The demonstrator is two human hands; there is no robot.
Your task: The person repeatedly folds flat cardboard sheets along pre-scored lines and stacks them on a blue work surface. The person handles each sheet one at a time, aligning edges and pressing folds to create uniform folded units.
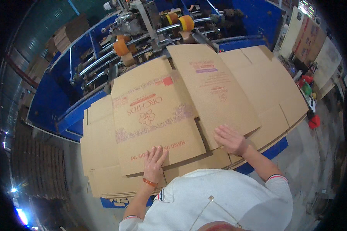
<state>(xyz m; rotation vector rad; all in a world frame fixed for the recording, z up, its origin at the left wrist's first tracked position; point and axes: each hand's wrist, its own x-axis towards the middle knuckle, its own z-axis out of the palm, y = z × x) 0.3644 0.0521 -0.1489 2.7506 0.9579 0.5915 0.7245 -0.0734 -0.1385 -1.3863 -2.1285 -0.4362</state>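
Observation:
A flat printed cardboard sheet lies on top of a stack before me, with a left panel [154, 104] and a right panel [219, 92] folded inward and a narrow gap between them. The left panel carries red print, a flower drawing and purple bands. My left hand [154, 165], with an orange bracelet at the wrist, rests on the near edge of the left panel, fingers stretched and spread. Lying flat on the near left corner of the right panel is my right hand [231, 140]. Neither hand is closed round the board.
Beneath lies a stack of flat cardboard sheets [262, 84] on a blue support [273, 152]. Behind it stands a blue machine [61, 102] with metal shafts and orange rollers [120, 48]. Piled cardboard [36, 165] stands at the left; boards [308, 42] lean at the far right.

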